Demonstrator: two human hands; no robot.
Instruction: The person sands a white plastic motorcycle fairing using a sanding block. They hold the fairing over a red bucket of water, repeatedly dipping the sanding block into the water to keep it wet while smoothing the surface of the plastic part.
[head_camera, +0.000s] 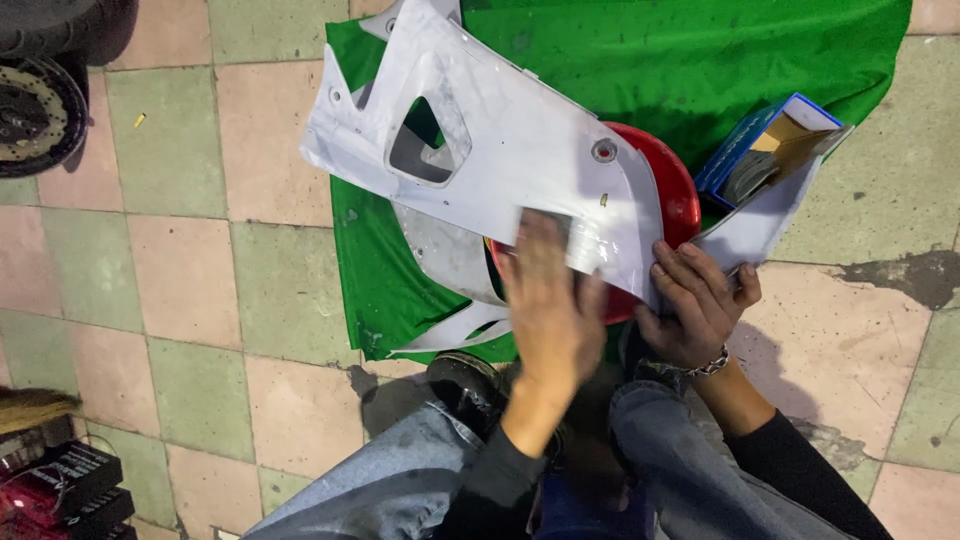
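A large pale grey motorcycle fairing panel (520, 130) lies tilted over a red round basin (675, 195) on a green cloth (650, 60). My left hand (548, 305) is blurred and presses a small grey sheet of sandpaper (560, 232) flat against the panel's lower edge. My right hand (695, 305) grips the panel's near edge beside the basin, thumb on top. A metal bracelet (712, 365) sits on that wrist. My knees in blue jeans (400, 480) are below.
A blue open box (765, 150) with dark sheets rests behind a second grey panel piece (760, 225) at right. A motorcycle wheel (35, 105) stands top left. Dark boxes (70, 485) lie bottom left. The floor is pink and green tiles (180, 260).
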